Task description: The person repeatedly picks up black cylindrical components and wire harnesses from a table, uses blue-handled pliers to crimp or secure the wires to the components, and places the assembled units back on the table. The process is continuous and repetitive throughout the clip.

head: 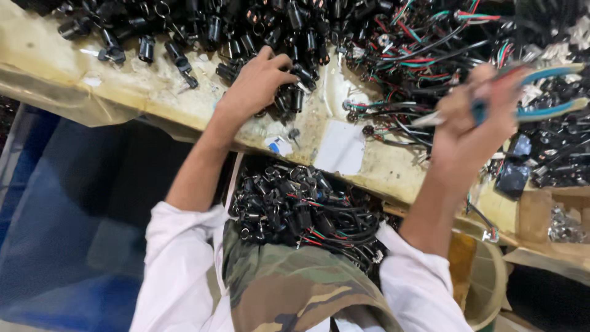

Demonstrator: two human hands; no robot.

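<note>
Black plastic sockets with thin wire tails fill the lap, light, rigid, tangle-prone. Beyond, on the worn table, the left hand has its fingers closed down over loose black sockets; best pinched by the stiff barrel. The right hand clasps blue-handled pliers, blurred, by wired parts.
</note>
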